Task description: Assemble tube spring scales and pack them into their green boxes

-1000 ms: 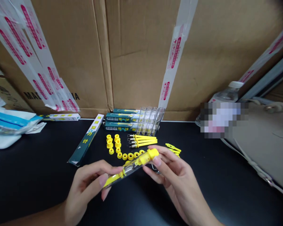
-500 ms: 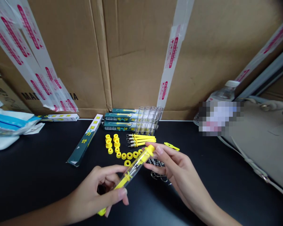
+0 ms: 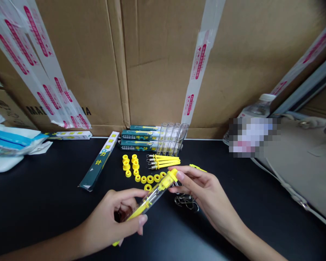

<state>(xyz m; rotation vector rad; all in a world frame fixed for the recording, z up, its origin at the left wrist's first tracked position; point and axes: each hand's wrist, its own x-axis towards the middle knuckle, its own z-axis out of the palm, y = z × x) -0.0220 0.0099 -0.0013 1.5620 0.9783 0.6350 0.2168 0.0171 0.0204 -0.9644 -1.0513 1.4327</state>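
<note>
A clear tube [image 3: 153, 197] with yellow and metal parts inside slants up to the right over the table. My left hand [image 3: 116, 217] is closed round its lower half, the yellow tip poking out below. At the upper end, the fingers of my right hand [image 3: 203, 188] pinch the yellow cap [image 3: 173, 174]. Beyond lie several yellow rings and caps [image 3: 150, 178] and several yellow rods with metal springs [image 3: 164, 161]. Metal hooks [image 3: 187, 202] lie beside my right hand, which partly hides them.
Clear tubes [image 3: 171, 139] lean on green boxes [image 3: 138, 145] at the back. One long box [image 3: 99, 161] lies left of them. A bottle [image 3: 258, 107] and a beige bag [image 3: 301, 159] are right, blue-white packets [image 3: 13, 143] left. A large carton [image 3: 157, 65] stands behind.
Both hands still hold the tube in nearly the same pose. The fingers of my right hand have shifted slightly at the cap, and more of the hooks' lower part shows.
</note>
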